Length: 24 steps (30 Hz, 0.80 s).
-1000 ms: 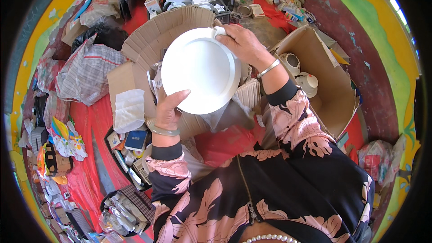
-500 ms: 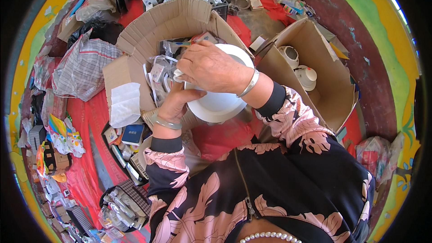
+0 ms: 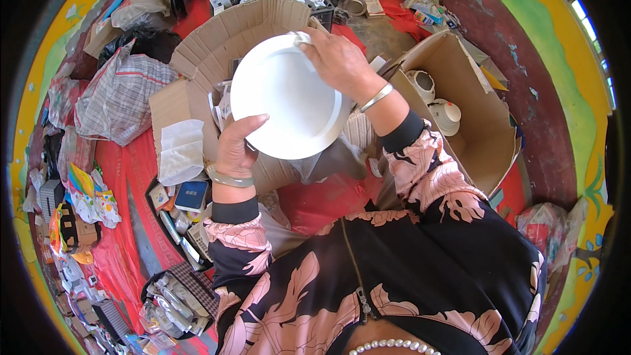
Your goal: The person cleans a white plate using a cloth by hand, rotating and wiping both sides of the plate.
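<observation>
A round white plate [image 3: 286, 95] with a broad rim is held up over the open cardboard box, its face toward me. My left hand [image 3: 235, 143] grips its lower left edge, the thumb lying on the rim and the fingers hidden underneath. At the upper right edge my right hand [image 3: 336, 60] pinches a small white cloth or tissue [image 3: 301, 38] against the rim. Behind the plate, most of the contents of the cardboard box [image 3: 220, 36] are hidden.
To the right stands a second cardboard box [image 3: 483, 115] holding white cups [image 3: 445, 117]. A checked bag [image 3: 125, 102] lies at the left. Near my left forearm are a tray with a dark blue booklet [image 3: 192, 196] and a basket of small packets [image 3: 176, 306]. Red sheeting [image 3: 118, 236] covers the floor.
The plate has turned to face me more fully and shifted left and up. My right hand, with the white cloth or tissue, has moved from the left rim to the upper right.
</observation>
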Motion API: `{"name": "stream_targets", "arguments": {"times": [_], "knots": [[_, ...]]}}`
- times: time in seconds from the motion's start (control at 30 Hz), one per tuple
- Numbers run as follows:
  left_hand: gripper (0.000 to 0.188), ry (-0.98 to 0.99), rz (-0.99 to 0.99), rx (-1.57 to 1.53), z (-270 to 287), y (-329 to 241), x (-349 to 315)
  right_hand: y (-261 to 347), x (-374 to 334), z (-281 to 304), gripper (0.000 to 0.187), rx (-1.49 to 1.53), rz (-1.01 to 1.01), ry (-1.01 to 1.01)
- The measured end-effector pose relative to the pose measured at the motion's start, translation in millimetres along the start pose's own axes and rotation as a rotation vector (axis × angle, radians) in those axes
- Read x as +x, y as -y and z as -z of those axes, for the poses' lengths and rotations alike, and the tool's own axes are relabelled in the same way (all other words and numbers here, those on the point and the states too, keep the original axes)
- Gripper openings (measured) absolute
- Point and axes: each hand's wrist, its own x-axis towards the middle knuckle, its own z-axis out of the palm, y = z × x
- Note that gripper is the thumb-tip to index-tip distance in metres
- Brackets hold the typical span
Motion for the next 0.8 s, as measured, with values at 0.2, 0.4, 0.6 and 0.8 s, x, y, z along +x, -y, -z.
{"name": "stream_targets", "arguments": {"times": [0.2,0.4,0.6,0.8], "knots": [[0.057,0.1,0.032,0.107,-7,12,0,35,-6,-19,0.039,-0.034,0.476,-0.023],[0.06,0.011,-0.009,0.013,3,8,-2,-12,7,0,0.032,0.088,-0.015,0.16],[0.057,-0.104,-0.128,-0.103,15,-1,1,-66,12,26,0.024,0.379,-0.335,-0.338],[0.052,-0.121,-0.14,-0.107,9,1,4,-18,10,-2,0.03,0.203,0.193,-0.351]]}}
